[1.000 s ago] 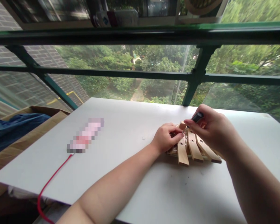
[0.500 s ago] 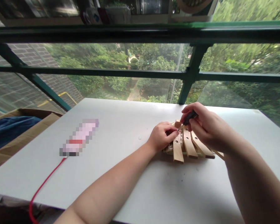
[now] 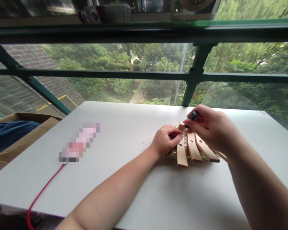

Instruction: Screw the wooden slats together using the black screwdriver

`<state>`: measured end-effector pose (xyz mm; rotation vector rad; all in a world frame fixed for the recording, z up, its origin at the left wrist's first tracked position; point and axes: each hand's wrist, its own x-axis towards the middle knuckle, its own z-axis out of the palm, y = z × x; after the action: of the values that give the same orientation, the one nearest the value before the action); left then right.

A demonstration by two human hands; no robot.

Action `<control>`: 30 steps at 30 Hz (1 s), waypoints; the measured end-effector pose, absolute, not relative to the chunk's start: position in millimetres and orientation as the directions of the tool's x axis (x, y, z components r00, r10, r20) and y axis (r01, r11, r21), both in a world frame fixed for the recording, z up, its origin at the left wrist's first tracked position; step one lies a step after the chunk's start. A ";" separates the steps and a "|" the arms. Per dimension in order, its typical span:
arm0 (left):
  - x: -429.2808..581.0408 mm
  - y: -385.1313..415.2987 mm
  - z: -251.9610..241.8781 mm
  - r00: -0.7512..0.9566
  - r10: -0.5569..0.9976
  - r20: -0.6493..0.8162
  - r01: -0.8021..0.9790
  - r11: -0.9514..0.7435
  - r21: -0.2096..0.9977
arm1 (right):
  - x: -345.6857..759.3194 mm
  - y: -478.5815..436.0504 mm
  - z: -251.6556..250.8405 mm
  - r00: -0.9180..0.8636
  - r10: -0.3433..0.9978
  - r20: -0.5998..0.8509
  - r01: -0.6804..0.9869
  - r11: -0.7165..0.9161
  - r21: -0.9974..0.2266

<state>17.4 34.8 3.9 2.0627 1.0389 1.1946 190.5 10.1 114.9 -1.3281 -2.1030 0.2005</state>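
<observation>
**Hand positions at the wooden slat assembly**

Our right hand (image 3: 212,127) grips a small dark-handled tool, apparently a screwdriver (image 3: 191,117), between thumb and fingertips, the fingers closed around its handle. We hold it steeply tilted, tip down, so that the tip meets the far end of the wooden slats (image 3: 194,148); the tip itself is too small to make out.

Our left hand (image 3: 166,140) is closed in a pinch at the same far end of the slats, just beside the tool tip. We judge that it pins the work, or a small fastener, in place while the tool is applied; what sits between the fingertips cannot be seen.

The slats lie flat on the white worktop (image 3: 124,179), right of centre, fanned out from the end where both hands meet. Their near ends point towards us and show small holes. This spread suggests that the pieces are joined at the far end only. Something pale lies under the fan; we cannot identify it.

Both forearms rest low over the worktop, which we judge steadies fine work.

Elsewhere:
- A red cable (image 3: 44,188) runs off the near left edge of the worktop.
- A cardboard box (image 3: 26,127) holding blue cloth (image 3: 9,134) stands beside the worktop, at left.
- A green window frame (image 3: 192,78) runs behind the worktop.
</observation>
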 end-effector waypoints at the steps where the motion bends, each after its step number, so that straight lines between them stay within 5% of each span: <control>1: 17.4 34.7 3.7 0.308 0.830 0.465 0.350 -0.553 0.756 | 190.4 10.2 114.8 -0.285 0.857 0.430 0.757 0.476 -0.447; 22: 19.2 35.0 -0.4 0.289 0.824 0.487 0.258 -0.557 0.789 | 186.1 12.7 111.3 -0.248 0.836 0.490 0.778 0.473 -0.414; 30: 19.1 35.1 4.5 0.300 0.802 0.516 0.249 -0.588 0.770 | 189.4 5.5 111.2 -0.439 0.802 0.405 0.628 0.596 -0.500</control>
<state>19.1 35.1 4.5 2.0074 0.9323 1.2735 189.4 5.5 111.2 -1.1276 -2.2066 0.3668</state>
